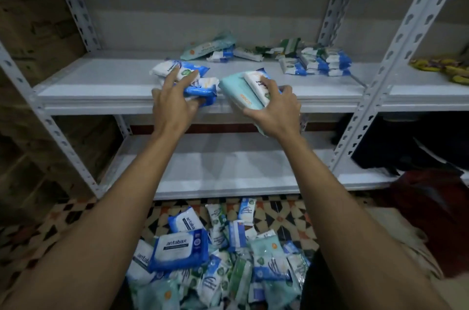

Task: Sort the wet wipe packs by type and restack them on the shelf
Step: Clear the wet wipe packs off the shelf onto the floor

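My left hand [172, 104] grips a bunch of blue-and-white wipe packs [200, 86] at the front edge of the upper white shelf [101, 81]. My right hand [274, 109] holds a pale teal pack [237, 92] with a white-and-blue pack [257, 81] on top of it, also at the shelf's front edge. Further back on the shelf lie a teal pack [208, 47], green-and-white packs [286, 48] and a neat stack of blue-and-white packs [322, 63]. A big heap of mixed packs [218, 254] lies on the floor between my arms.
The lower white shelf [223, 165] sits under the upper one. Perforated metal uprights [385, 63] stand right and left. Dark cloth [411, 147] lies on the neighbouring lower shelf, yellow items [446, 68] on the upper right. Patterned tile floor [284, 218] below; a brick wall at left.
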The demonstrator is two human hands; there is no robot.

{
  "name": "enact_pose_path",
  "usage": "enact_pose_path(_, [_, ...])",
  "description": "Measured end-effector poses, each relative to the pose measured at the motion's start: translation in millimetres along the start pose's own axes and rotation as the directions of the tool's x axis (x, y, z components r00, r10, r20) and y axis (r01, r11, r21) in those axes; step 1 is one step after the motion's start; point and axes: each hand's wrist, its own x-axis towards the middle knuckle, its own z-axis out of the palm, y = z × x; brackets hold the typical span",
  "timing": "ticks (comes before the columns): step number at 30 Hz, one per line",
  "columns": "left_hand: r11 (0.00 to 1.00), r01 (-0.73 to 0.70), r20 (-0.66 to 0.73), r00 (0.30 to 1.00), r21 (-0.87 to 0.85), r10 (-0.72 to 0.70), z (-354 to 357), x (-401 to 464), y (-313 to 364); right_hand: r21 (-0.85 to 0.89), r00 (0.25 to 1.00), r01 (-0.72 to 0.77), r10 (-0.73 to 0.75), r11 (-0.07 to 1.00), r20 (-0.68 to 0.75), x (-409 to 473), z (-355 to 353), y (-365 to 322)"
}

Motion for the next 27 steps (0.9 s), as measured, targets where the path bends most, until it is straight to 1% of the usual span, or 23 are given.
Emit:
enact_pose_path(2, [0.996,-0.050,-0.070,0.997,-0.071,0.045,0.8,-40.6,1.6,0.201,0.999,-0.035,0.038,0.979,-0.015,-33.8,8.5,12.2])
enact_pose_path(4, [0.990,-0.088,-0.094,0.992,-0.107,0.078,2.2,-81.1,6.4,0.354,0.997,-0.041,0.061,0.934,-0.044,-62.9,18.7,22.9])
enact_pose_path(6, [0.980,-0.097,-0.098,0.992,-0.171,0.081,9.0,-123.2,9.1,0.443,0.996,-0.048,0.078,0.895,-0.049,-91.0,30.6,36.1])
enact_pose_path(9, [0.944,-0.085,-0.065,0.996,-0.317,0.068,30.7,-186.7,6.8,0.501,0.993,-0.083,0.112,0.862,-0.028,-127.1,47.0,60.3])
enact_pose_path(10, [0.906,-0.043,-0.017,0.999,-0.421,0.040,39.6,-203.8,5.7,0.497,0.991,-0.115,0.134,0.860,-0.002,-135.1,52.5,69.0])
enact_pose_path(11, [0.824,0.061,0.071,0.997,-0.563,-0.025,48.6,-221.5,5.0,0.479,0.986,-0.161,0.166,0.863,0.034,-144.0,57.5,78.0])
enact_pose_path(12, [0.709,0.203,0.180,0.978,-0.676,-0.109,57.5,-238.5,4.0,0.449,0.976,-0.214,0.203,0.868,0.071,-151.8,63.0,87.2])
enact_pose_path(13, [0.617,0.347,0.282,0.938,-0.706,-0.204,69.7,-255.8,1.0,0.415,0.963,-0.270,0.246,0.869,0.111,-160.1,70.3,99.2])
enact_pose_path(15, [0.547,0.575,0.423,0.818,-0.608,-0.390,93.6,-290.3,-5.8,0.341,0.927,-0.372,0.326,0.863,0.187,-178.7,84.6,122.4])
enact_pose_path(16, [0.526,0.653,0.468,0.757,-0.544,-0.456,105.4,-306.8,-9.1,0.289,0.899,-0.431,0.378,0.855,0.223,-187.4,90.5,134.0])
enact_pose_path(17, [0.513,0.705,0.507,0.709,-0.489,-0.490,116.4,-322.2,-12.6,0.232,0.860,-0.498,0.442,0.835,0.256,-195.5,96.7,146.8])
enact_pose_path(18, [0.527,0.724,0.536,0.687,-0.445,-0.492,125.2,-334.9,-15.3,0.160,0.810,-0.567,0.510,0.808,0.291,-201.7,102.2,157.4])
enact_pose_path(19, [0.579,0.713,0.558,0.687,-0.394,-0.466,133.4,-348.6,-18.1,0.083,0.762,-0.617,0.567,0.783,0.314,-208.3,108.0,170.1])
enact_pose_path(21, [0.744,0.606,0.607,0.713,-0.282,-0.351,144.2,-371.7,-23.5,-0.069,0.681,-0.674,0.655,0.735,0.327,-218.1,119.3,194.4])
enact_pose_path(23, [0.856,0.475,0.655,0.716,-0.205,-0.240,147.9,-387.0,-28.2,-0.192,0.613,-0.708,0.727,0.679,0.311,-225.1,130.9,217.3])
enact_pose_path(25, [0.908,0.384,0.676,0.715,-0.169,-0.177,151.3,-393.0,-31.2,-0.287,0.569,-0.712,0.766,0.641,0.299,-232.2,140.0,237.0])
enact_pose_path(26, [0.922,0.350,0.681,0.717,-0.164,-0.151,154.4,-395.2,-33.5,-0.326,0.556,-0.702,0.774,0.633,0.303,-237.8,142.8,243.4])
enact_pose_path(27, [0.933,0.323,0.683,0.718,-0.159,-0.132,157.7,-394.9,-34.9,-0.356,0.561,-0.681,0.769,0.640,0.308,-241.1,145.6,249.7])
